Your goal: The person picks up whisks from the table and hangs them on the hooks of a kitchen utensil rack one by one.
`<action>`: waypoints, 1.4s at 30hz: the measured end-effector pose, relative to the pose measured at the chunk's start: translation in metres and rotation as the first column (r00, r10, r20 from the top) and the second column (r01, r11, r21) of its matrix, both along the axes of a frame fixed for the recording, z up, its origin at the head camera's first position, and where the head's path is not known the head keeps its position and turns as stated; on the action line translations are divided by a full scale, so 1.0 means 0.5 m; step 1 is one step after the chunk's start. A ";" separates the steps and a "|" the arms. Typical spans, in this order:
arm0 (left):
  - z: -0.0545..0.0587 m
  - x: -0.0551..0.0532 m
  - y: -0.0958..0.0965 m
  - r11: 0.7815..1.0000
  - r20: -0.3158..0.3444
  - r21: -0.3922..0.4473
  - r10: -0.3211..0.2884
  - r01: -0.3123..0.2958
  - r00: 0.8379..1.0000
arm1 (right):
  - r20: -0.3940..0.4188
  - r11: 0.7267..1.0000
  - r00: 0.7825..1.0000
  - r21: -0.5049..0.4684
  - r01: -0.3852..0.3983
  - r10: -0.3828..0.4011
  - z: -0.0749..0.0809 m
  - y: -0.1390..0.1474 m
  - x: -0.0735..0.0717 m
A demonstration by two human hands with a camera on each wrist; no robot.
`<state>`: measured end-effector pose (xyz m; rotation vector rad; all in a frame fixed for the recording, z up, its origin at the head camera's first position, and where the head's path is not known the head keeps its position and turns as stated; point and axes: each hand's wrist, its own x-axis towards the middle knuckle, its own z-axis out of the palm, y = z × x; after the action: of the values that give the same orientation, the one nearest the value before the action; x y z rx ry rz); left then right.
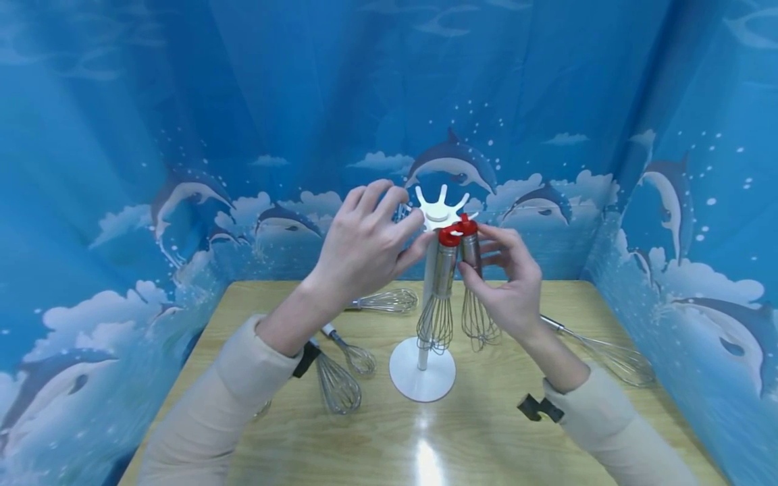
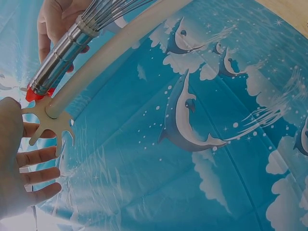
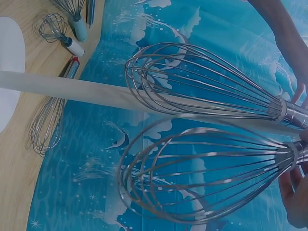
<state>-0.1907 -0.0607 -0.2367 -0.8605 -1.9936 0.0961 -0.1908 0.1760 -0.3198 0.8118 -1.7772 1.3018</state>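
A white stand has a hooked top (image 1: 439, 214) above a round base (image 1: 422, 378). From its front hangs a whisk (image 1: 446, 270) with a red-capped metal handle. Beside it, my right hand (image 1: 507, 283) pinches the handle of a second red-capped whisk (image 1: 471, 251), its cap up against a hook. Both wire heads point down; the right wrist view shows the hanging whisk (image 3: 202, 91) and the held whisk (image 3: 207, 178). My left hand (image 1: 371, 236) is at the stand's top, thumb close to the front whisk's red cap. Its fingers (image 2: 41, 156) reach loosely past the hooks.
Left of the stand, a whisk (image 1: 389, 301), a small whisk (image 1: 360, 359) and a larger whisk (image 1: 338, 385) lie on the wooden table (image 1: 486, 432). Another whisk (image 1: 614, 351) lies at the right. Blue dolphin-print curtains (image 1: 340, 88) enclose the table.
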 end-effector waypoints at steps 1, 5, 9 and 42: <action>0.000 0.000 0.000 1.000 0.001 0.001 0.000 0.000 1.000 | 0.004 1.000 1.000 0.001 0.002 -0.002 -0.001 -0.001 -0.001; -0.001 -0.001 0.000 1.000 0.005 0.000 -0.001 0.001 1.000 | 0.024 1.000 1.000 0.014 0.012 -0.012 -0.002 -0.001 -0.001; -0.001 -0.002 0.000 1.000 0.004 -0.001 -0.003 0.003 1.000 | 0.044 1.000 0.999 0.031 -0.002 0.000 -0.006 0.001 -0.002; 0.000 -0.005 -0.008 1.000 0.027 0.001 0.029 -0.029 0.999 | 0.111 0.992 0.986 0.017 -0.129 0.126 -0.010 -0.008 -0.005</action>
<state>-0.1935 -0.0647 -0.2368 -0.8365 -2.0317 0.0994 -0.1932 0.1718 -0.3246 0.8952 -1.8552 1.4350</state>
